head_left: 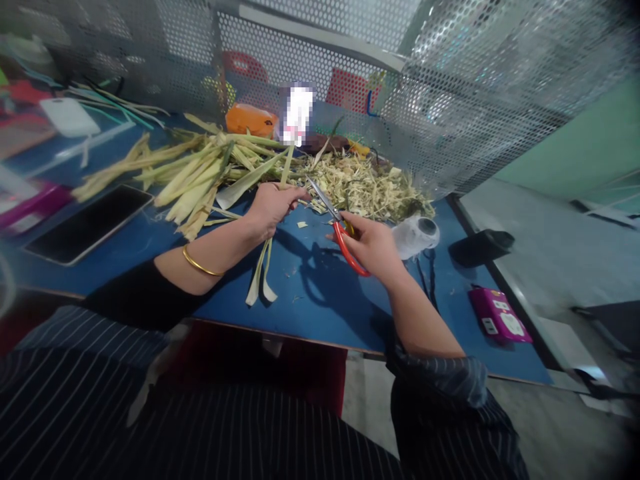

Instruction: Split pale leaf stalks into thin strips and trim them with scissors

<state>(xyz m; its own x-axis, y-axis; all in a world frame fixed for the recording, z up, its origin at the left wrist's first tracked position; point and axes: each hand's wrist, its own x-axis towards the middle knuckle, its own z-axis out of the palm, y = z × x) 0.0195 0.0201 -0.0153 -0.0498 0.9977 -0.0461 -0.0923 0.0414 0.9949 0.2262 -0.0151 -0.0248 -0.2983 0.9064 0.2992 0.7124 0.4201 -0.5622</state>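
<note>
My left hand (275, 208) is closed around pale green leaf strips (263, 273), which look like dried corn husk. Their lower ends hang below the hand over the blue table, and one strip sticks up above it. In my right hand (370, 243) is a pair of scissors (345, 247) with red handles, its blades pointing up and left, close to the left fingertips. Behind the left hand lies a heap of long husk leaves (200, 170). Beyond the scissors spreads a pile of short cut scraps (370, 183).
A plastic-wrapped roll (417, 237) stands right of my right hand. Farther right are a black cylinder (483, 247) and a purple packet (500, 315). A phone (90, 223) lies at left. An orange packet (250, 120) sits before the perforated metal screen (310, 53).
</note>
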